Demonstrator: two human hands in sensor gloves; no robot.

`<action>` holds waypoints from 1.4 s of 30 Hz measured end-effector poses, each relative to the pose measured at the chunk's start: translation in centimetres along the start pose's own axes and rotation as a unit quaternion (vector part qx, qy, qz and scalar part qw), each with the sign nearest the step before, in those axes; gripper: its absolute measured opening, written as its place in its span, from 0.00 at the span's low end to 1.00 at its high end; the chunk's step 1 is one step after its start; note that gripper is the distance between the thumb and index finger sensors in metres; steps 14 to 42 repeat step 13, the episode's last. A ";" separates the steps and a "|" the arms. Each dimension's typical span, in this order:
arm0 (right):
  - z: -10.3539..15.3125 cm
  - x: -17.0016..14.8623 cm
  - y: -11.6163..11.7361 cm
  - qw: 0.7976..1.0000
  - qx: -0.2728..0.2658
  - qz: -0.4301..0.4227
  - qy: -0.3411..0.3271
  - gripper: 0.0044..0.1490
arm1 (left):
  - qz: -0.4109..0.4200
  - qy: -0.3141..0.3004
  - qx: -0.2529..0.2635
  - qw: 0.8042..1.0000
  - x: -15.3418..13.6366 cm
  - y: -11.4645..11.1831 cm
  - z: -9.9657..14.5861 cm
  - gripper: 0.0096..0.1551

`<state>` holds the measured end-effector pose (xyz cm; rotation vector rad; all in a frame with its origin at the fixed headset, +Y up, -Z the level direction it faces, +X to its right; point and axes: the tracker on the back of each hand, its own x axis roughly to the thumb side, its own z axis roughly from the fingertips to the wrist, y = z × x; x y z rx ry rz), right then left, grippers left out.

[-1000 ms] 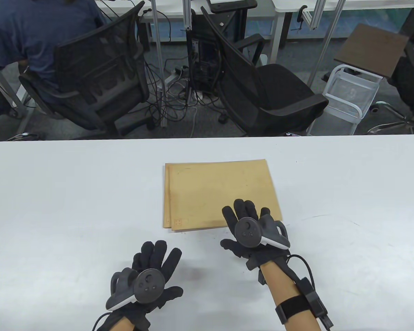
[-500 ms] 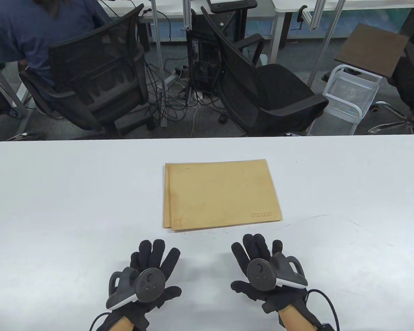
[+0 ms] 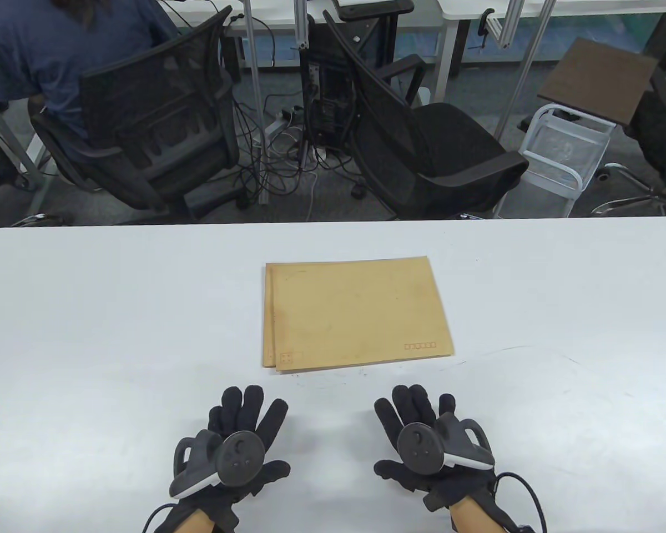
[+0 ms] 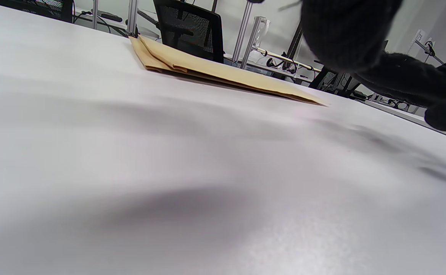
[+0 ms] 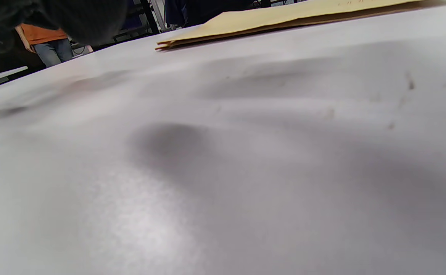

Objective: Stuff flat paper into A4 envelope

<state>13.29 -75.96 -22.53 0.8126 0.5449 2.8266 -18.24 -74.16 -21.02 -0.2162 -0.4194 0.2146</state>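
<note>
A brown A4 envelope [image 3: 361, 311] lies flat on the white table [image 3: 89, 311], with a second brown layer sticking out along its left edge. No loose paper is in sight. The envelope also shows in the left wrist view [image 4: 207, 68] and in the right wrist view [image 5: 284, 17]. My left hand [image 3: 244, 413] is open and empty, fingers spread, near the front edge, below the envelope's left corner. My right hand [image 3: 416, 408] is open and empty too, below the envelope's right part. Neither hand touches the envelope.
Beyond the table's far edge stand two black office chairs [image 3: 422, 139], one with a person in a blue shirt [image 3: 50, 50] seated, a white wire rack [image 3: 560, 155] and floor cables.
My right hand has left the envelope's near right corner and drawn back toward the front edge. The left hand has hardly moved. The envelope lies as before.
</note>
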 end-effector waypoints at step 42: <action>-0.1 0.0 0.2 1.000 0.007 -0.007 -0.003 0.63 | 0.010 0.000 -0.004 1.000 -0.1 -0.1 0.0 0.57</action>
